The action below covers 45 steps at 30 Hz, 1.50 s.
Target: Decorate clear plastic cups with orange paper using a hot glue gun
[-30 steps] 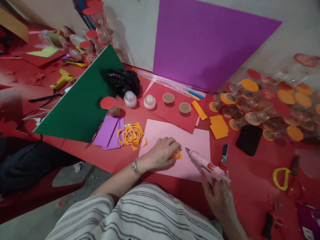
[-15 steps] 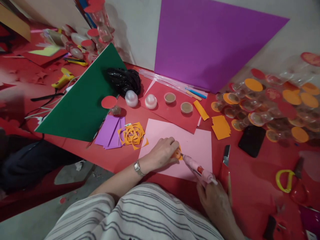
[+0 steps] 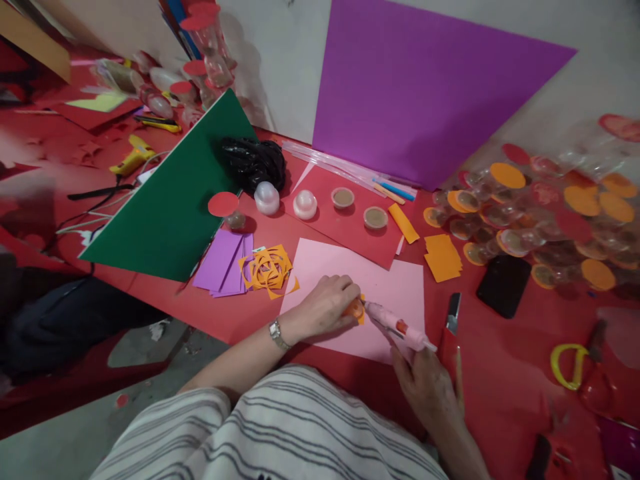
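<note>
My left hand [image 3: 327, 308], with a watch [image 3: 278, 333] on its wrist, is closed over a small orange piece [image 3: 357, 309] on a pink sheet [image 3: 385, 280]. Fingers hide most of that piece; a clear part seems to sit on it. My right hand [image 3: 430, 387] grips a pink glue gun [image 3: 397, 325], whose nozzle meets the orange piece at my left fingertips. Beyond the pink sheet are two small cups of brown material [image 3: 375, 218] and two white domed plastic pieces [image 3: 305, 205]. Orange paper scraps [image 3: 267, 268] and purple paper cards [image 3: 223, 261] lie to the left.
A green board [image 3: 170, 200] leans at the left, and a black plastic bag [image 3: 255, 163] sits behind it. Rightward lie orange squares [image 3: 443, 258], a utility knife [image 3: 453, 315], a black phone [image 3: 504, 285], yellow-handled scissors [image 3: 569, 365] and many clear assembled pieces [image 3: 515, 237].
The camera view has shifted slightly. The glue gun's nozzle stays at the orange piece, its body tipped a little differently; both hands keep their hold.
</note>
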Each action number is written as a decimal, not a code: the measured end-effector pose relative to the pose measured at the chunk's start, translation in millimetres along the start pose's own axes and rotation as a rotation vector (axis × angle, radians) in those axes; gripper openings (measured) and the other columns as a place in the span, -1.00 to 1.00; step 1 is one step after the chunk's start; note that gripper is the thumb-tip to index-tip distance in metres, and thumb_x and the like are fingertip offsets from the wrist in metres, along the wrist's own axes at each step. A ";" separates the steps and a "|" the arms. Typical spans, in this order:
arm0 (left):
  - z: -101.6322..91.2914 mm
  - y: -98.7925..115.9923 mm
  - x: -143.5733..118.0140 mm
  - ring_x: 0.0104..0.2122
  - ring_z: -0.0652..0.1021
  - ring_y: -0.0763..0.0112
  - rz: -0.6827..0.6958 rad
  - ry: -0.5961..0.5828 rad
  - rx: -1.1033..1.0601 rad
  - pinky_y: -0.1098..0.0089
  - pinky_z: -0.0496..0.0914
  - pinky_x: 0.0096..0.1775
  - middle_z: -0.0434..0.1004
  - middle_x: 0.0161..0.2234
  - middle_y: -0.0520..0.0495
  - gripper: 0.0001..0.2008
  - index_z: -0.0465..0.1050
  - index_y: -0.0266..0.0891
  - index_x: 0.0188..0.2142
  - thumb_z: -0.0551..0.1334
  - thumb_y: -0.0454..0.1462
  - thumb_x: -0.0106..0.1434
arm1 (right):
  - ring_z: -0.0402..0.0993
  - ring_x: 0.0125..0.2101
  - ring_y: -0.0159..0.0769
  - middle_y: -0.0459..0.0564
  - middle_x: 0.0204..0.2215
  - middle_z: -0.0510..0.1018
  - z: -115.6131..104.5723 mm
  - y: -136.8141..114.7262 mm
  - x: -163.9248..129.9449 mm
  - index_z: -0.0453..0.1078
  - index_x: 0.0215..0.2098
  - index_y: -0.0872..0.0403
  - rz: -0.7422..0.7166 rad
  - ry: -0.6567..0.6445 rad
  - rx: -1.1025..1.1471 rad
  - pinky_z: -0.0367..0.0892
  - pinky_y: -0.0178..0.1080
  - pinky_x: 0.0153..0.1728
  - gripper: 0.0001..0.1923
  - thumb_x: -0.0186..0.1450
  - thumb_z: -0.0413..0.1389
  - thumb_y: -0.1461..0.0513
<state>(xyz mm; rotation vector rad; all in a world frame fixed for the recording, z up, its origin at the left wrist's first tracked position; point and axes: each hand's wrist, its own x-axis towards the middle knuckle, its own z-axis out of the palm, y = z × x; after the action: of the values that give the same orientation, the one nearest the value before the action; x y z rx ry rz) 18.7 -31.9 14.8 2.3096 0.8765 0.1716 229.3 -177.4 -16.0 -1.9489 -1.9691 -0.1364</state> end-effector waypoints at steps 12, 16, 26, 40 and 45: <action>-5.0 -2.8 -2.7 -0.04 0.47 0.13 -0.004 -0.015 -0.074 0.21 0.31 -0.02 0.48 -0.03 -0.16 -0.47 0.36 -0.22 -0.02 0.51 -0.11 0.13 | 0.41 -0.54 -0.23 0.04 -0.53 0.48 -11.1 -0.7 -20.9 0.33 -0.35 0.06 -0.038 0.018 0.017 0.30 -0.20 -0.42 -0.65 0.51 -0.11 0.08; 1.2 -2.3 0.6 -0.10 0.49 0.15 -0.010 -0.012 -0.034 0.22 0.33 -0.07 0.49 -0.09 -0.14 -0.56 0.37 -0.22 -0.11 0.48 -0.09 0.17 | 0.38 -0.57 -0.29 -0.04 -0.57 0.45 -14.3 -6.7 -23.6 0.32 -0.36 0.06 -0.095 0.009 0.002 0.27 -0.25 -0.46 -0.66 0.51 -0.12 0.15; 1.4 -0.5 2.3 -0.19 0.50 0.23 0.009 -0.013 -0.034 0.31 0.34 -0.15 0.49 -0.16 -0.12 -0.66 0.39 -0.25 -0.19 0.46 -0.16 0.20 | 0.37 -0.60 -0.25 0.00 -0.56 0.48 -14.1 -8.2 -0.8 0.37 -0.34 0.09 -0.146 -0.034 -0.112 0.21 -0.22 -0.49 -0.70 0.45 -0.14 0.24; -5.8 -0.5 -4.5 -0.04 0.50 0.19 0.089 -0.049 -0.101 0.23 0.34 0.02 0.49 0.01 -0.18 -0.64 0.38 -0.22 0.04 0.30 -0.34 0.24 | 0.40 -0.58 -0.23 -0.01 -0.57 0.45 -11.1 5.5 -2.5 0.34 -0.32 0.07 -0.117 0.145 -0.040 0.28 -0.20 -0.43 -0.67 0.50 -0.07 0.07; -8.5 -3.1 -5.1 0.01 0.48 0.13 0.042 -0.025 -0.166 0.18 0.32 0.04 0.47 0.02 -0.19 -0.50 0.33 -0.22 0.03 0.46 -0.24 0.16 | 0.40 -0.56 -0.20 0.00 -0.55 0.44 -14.6 7.6 -14.5 0.32 -0.30 0.05 -0.030 0.096 0.026 0.27 -0.21 -0.49 -0.68 0.50 -0.06 0.05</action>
<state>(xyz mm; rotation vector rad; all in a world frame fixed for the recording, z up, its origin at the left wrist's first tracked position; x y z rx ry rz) 10.2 -28.8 20.0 2.1714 0.7724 0.2246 239.3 -195.5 -8.6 -1.8613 -1.9296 -0.2081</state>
